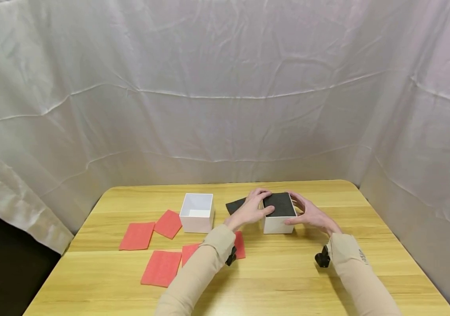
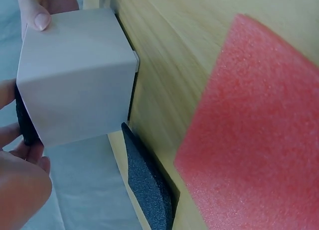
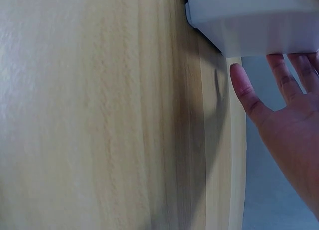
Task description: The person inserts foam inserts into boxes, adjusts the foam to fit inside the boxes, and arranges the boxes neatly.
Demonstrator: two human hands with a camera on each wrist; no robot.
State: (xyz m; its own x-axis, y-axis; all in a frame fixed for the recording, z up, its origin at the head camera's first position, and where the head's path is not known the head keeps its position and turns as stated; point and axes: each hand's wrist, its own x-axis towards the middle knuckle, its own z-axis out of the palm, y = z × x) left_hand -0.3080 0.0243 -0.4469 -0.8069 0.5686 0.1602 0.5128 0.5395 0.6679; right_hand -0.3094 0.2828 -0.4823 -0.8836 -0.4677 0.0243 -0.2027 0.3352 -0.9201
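A white box (image 1: 279,225) stands on the table, its top covered by a black foam square (image 1: 279,204) that sticks up slightly above the rim in the left wrist view. My left hand (image 1: 251,208) holds the foam at its left side, thumb on top near the front, fingers toward the back corner. With my right hand (image 1: 311,215) I grip the box from the right. Its thumb lies on the front wall, and its other fingers go round the right side, partly hidden. Beside the left hand lies another black foam piece (image 1: 234,205), partly covered by that hand.
A second white box (image 1: 197,223), open at the top, stands to the left. Several red foam squares (image 1: 137,236) lie around it on the wooden table (image 1: 288,281), some partly under my left forearm. Grey curtains (image 1: 225,123) hang behind and at the sides.
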